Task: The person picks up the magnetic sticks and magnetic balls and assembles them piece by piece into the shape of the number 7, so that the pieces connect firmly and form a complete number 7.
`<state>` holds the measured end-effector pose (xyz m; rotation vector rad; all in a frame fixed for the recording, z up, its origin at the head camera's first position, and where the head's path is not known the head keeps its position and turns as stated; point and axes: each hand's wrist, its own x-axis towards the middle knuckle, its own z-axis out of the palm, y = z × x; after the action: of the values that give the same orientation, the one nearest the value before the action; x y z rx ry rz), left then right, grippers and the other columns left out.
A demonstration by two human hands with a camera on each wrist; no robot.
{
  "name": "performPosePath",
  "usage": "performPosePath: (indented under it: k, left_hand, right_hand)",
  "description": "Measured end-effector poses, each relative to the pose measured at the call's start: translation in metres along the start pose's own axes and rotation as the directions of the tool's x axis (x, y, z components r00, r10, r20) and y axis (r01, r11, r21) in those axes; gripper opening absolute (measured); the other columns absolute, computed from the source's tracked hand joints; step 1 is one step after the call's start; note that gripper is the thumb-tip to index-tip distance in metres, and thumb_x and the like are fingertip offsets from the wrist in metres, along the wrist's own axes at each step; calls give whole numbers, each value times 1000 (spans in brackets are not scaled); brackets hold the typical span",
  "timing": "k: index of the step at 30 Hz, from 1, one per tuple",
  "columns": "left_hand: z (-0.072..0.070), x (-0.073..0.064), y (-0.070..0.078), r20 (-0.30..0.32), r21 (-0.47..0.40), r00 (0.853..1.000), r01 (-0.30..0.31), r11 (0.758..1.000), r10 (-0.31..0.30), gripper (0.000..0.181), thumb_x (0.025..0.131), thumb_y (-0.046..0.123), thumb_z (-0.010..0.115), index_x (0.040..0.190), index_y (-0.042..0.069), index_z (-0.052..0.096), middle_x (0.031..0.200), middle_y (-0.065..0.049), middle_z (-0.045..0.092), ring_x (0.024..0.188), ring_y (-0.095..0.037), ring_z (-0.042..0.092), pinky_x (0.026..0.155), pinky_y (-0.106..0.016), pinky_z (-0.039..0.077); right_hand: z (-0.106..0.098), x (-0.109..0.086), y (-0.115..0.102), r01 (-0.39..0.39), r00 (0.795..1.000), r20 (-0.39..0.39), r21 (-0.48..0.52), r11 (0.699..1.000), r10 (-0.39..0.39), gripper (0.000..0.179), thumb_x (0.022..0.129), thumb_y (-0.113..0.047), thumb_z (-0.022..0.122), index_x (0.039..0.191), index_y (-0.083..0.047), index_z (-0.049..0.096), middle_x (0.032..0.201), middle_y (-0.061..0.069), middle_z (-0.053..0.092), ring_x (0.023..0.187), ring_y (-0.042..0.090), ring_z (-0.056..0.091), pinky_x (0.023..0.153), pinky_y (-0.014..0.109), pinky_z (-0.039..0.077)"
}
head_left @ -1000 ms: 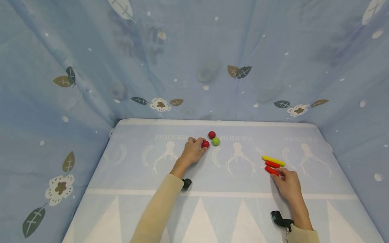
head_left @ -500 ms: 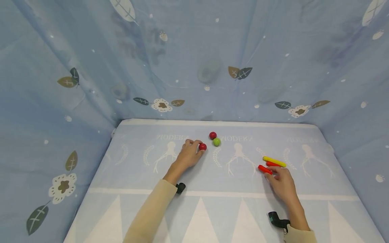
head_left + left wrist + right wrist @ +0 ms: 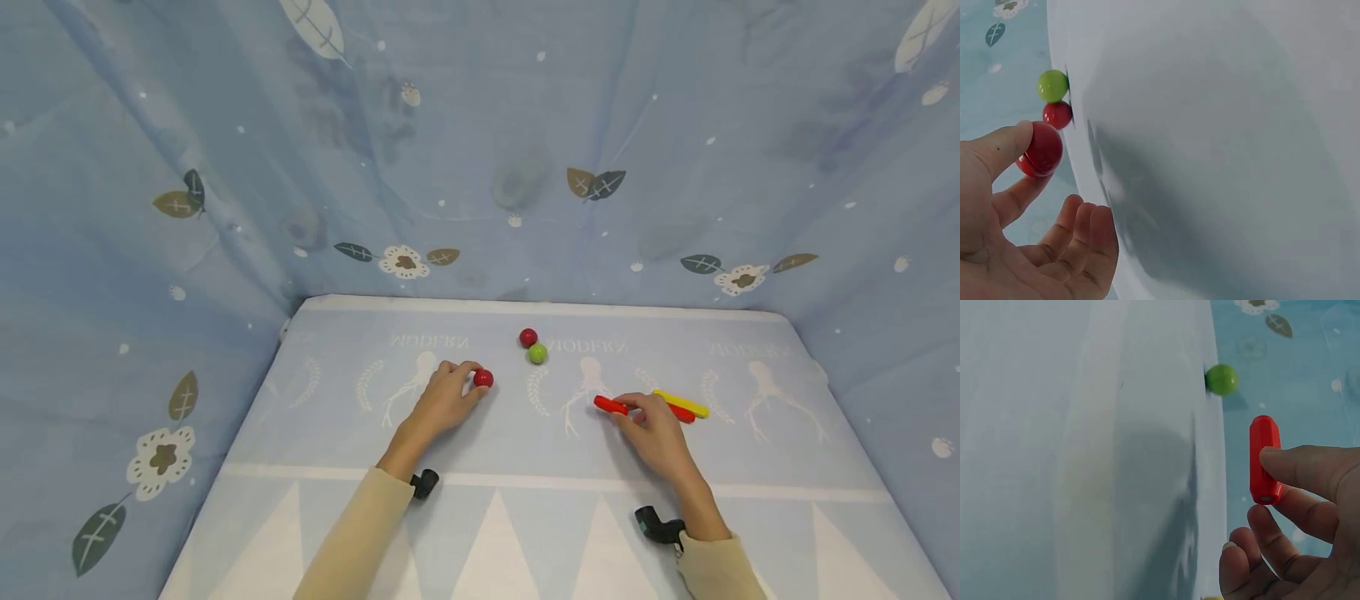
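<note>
My left hand (image 3: 444, 400) pinches a shiny red ball (image 3: 1042, 150) between thumb and index finger, the other fingers loosely bent. A seam line runs round that ball. In my right hand (image 3: 658, 437) a short red stick (image 3: 1264, 461) with faceted sides is pinched between thumb and fingers. Past the left hand, a second red ball (image 3: 528, 337) and a green ball (image 3: 537, 354) touch each other on the table. Behind the right hand lie a yellow stick (image 3: 681, 403) and another red stick (image 3: 683, 414), partly hidden by the hand.
A pale blue and white patterned cloth covers the table (image 3: 360, 450). Blue printed curtains (image 3: 480, 150) rise behind it and on both sides. Black camera mounts (image 3: 658, 527) sit at the wrists.
My left hand has drawn the red ball away from the other two balls, left and nearer. My right hand has carried the red stick left, away from the other sticks.
</note>
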<state>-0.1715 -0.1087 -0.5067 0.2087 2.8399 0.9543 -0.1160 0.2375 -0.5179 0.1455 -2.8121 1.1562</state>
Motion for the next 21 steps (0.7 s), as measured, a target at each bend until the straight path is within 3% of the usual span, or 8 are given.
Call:
performPosePath:
  k: [9, 21]
  left_hand:
    - [-11, -17, -20, 22, -15, 999, 29, 999, -29, 40, 95, 36, 70, 131, 20, 62, 118, -14, 53, 101, -27, 52, 82, -44, 46]
    - [-17, -26, -29, 55, -21, 998, 37, 999, -35, 38, 95, 31, 70, 130, 18, 62, 106, -11, 54, 92, -24, 50, 75, -41, 45]
  right_hand:
    - [20, 14, -19, 29, 998, 52, 34, 999, -30, 24, 91, -10, 74, 114, -5, 71, 102, 12, 58, 84, 24, 53, 71, 36, 46]
    - [47, 27, -42, 85, 990, 106, 79, 993, -93, 22, 89, -7, 75, 111, -7, 72, 101, 10, 58, 83, 21, 52, 71, 35, 44]
